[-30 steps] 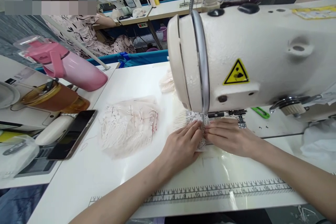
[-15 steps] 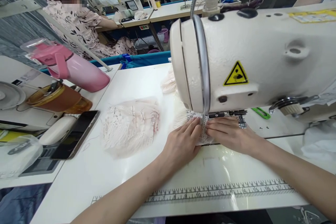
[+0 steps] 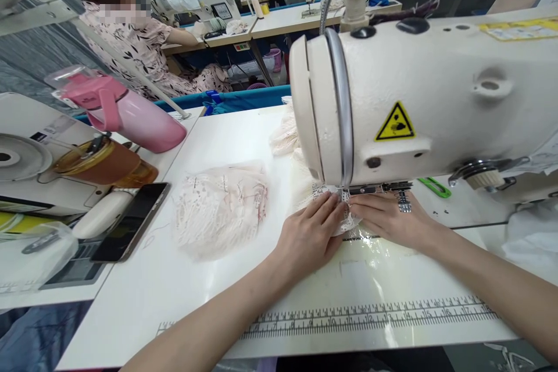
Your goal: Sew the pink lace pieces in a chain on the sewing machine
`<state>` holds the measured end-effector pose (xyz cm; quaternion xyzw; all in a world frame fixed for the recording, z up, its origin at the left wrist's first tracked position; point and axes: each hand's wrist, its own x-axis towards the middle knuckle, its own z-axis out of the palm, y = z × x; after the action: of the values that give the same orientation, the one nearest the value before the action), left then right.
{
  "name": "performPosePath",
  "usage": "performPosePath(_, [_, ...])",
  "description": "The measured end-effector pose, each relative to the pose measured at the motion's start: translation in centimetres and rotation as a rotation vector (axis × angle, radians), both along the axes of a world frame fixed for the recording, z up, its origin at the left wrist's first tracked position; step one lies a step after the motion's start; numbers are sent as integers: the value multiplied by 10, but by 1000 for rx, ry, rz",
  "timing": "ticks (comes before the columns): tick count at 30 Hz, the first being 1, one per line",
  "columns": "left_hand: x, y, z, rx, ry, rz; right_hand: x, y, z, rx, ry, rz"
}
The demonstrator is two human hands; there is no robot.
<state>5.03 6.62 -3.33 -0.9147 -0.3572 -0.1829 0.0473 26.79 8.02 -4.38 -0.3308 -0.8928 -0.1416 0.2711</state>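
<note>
A strip of white lace fabric (image 3: 350, 222) lies beneath the head of the white sewing machine (image 3: 418, 81), where the needle area is mostly hidden. My left hand (image 3: 311, 225) rests on the lace from the left, fingers stretched out and lying flat. From the right, my right hand (image 3: 390, 218) presses on it with flat fingers, its fingertips close to those of the left. More cream fabric (image 3: 285, 135) trails behind, partly covered by the machine head. Left of my hands, a separate bundle of pale lace (image 3: 222, 209) with reddish threads lies on the white table (image 3: 244, 296).
A dark phone (image 3: 131, 224), an amber cup (image 3: 104, 163) and a pink bottle (image 3: 131, 110) are at the left. A green snips-like tool (image 3: 436, 187) lies under the machine arm. A printed ruler (image 3: 370, 318) runs along the front edge. Another person (image 3: 131, 40) sits beyond.
The view has shifted slightly. My hands are still on the lace at the machine; the lace between them sits at a slightly different angle and more of it shows below the fingertips.
</note>
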Motion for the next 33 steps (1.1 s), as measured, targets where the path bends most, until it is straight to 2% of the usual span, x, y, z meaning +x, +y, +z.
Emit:
performPosePath(4, [0,2,-1,8,20,-6,1,2,2,-104,62,11])
performPosePath(7, [0,4,-2,1,30,-5,0,0,10,-178,121,41])
performPosePath(10, [0,5,-3,-10,27,-3,-1,-2,18,-329,209,2])
performPosePath(14, [1,6,-4,-16,20,-1,-2,-2,12,-418,300,-53])
performPosePath(18, [0,8,-4,40,-23,-67,-2,2,-6,-344,260,-71])
performPosePath(21, [0,8,-2,52,-33,-137,0,1,-14,-121,125,-98])
performPosePath(23, [0,8,0,44,-29,-136,1,0,-15,-15,7,-85])
performPosePath(26, [0,8,2,41,-37,-106,0,-3,-10,-52,-95,-38])
performPosePath(29, [-1,9,2,41,-54,-79,-4,-4,-6,-131,-106,-6])
performPosePath(33, [-2,9,1,29,-69,-51,-12,-5,-5,-112,-77,5])
